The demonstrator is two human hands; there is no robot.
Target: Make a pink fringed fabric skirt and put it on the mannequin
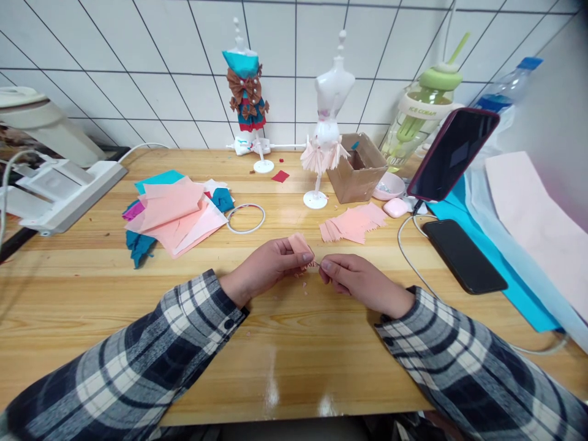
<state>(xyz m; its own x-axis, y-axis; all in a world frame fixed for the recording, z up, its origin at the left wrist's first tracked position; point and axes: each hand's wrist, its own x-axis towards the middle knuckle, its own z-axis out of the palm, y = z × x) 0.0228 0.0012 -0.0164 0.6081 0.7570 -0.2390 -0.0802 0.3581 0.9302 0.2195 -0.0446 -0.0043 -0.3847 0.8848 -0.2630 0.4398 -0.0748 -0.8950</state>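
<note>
My left hand (281,260) is closed on a small peach paper piece (299,244), its thumb pressing the lower edge, which looks cut into a fringe. My right hand (346,274) is closed in a pinch just to the right, almost touching that edge. A thin, dark tip shows between the two hands, too small to name. Tiny peach scraps (305,285) lie on the table below. Beyond my right hand is a stack of fringed peach paper strips (353,222). A white mini mannequin (334,89) wears a pleated peach skirt (323,155).
Behind stands a mannequin in a teal and brown outfit (248,92). Peach paper sheets (172,211) and a white ring (246,218) lie left. A cardboard box (353,177), propped phone (454,153), flat phone (463,256), cable and green-lidded bottle (420,110) are right.
</note>
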